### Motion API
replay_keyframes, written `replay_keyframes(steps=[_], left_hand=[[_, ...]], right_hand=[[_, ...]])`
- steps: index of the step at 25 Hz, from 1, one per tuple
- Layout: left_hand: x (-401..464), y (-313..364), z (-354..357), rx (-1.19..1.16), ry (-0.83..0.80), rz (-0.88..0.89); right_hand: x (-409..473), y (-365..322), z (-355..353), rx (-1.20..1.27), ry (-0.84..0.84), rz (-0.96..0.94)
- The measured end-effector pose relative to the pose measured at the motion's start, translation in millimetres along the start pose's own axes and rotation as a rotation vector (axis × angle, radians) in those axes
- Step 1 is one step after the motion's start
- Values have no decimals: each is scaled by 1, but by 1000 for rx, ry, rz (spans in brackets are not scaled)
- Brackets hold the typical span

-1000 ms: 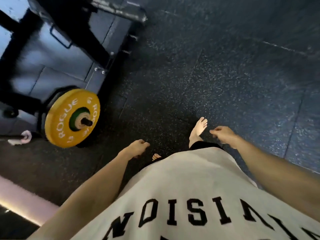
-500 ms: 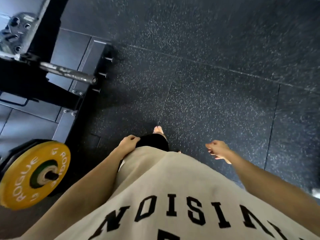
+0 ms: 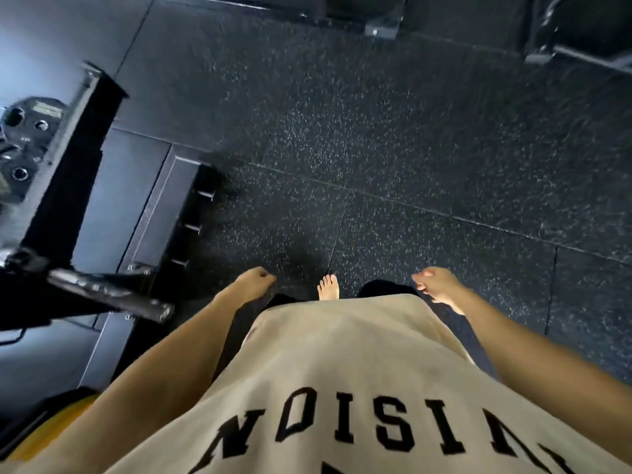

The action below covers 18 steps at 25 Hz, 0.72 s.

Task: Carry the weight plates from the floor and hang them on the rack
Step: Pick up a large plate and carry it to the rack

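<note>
A yellow weight plate (image 3: 65, 413) hangs on the black rack (image 3: 65, 186) at the far left; only its upper edge shows at the bottom left, behind my left arm. A bare steel peg (image 3: 113, 295) sticks out of the rack toward me. Dark plates (image 3: 20, 145) sit higher on the rack at the left edge. My left hand (image 3: 254, 280) hangs loosely curled and holds nothing, just right of the peg's tip. My right hand (image 3: 437, 285) hangs at my side, fingers loosely curled, also holding nothing.
Black speckled rubber floor tiles (image 3: 393, 159) spread ahead and to the right. The rack's base plate with short pegs (image 3: 191, 227) lies at my left. Dark equipment frames (image 3: 383, 25) stand along the far edge. My bare foot (image 3: 329, 287) is on the floor.
I have walked forward past the rack. The yellow plate slid down to the bottom left corner and the peg came closer. Both hands stay free at my sides.
</note>
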<state>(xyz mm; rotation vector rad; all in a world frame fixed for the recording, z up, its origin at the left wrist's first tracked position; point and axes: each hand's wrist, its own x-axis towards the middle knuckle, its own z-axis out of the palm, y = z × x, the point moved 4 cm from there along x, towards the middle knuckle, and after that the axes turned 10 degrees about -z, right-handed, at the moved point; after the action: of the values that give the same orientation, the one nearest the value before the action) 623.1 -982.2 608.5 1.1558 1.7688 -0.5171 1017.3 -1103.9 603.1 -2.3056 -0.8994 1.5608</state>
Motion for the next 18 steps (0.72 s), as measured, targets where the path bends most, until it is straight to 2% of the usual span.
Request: replay_keyframes(steps=[4, 9, 14, 18], left_hand=[[59, 106, -80, -53, 31, 6], [114, 205, -126, -142, -10, -91], [140, 269, -189, -377, 101, -228], [174, 292, -225, -630, 124, -330]], right_hand=[[85, -96, -56, 15, 42, -71], [204, -192, -123, -195, -69, -93], [314, -337, -198, -355, -146, -115], [388, -456, -206, -452, -272, -171]])
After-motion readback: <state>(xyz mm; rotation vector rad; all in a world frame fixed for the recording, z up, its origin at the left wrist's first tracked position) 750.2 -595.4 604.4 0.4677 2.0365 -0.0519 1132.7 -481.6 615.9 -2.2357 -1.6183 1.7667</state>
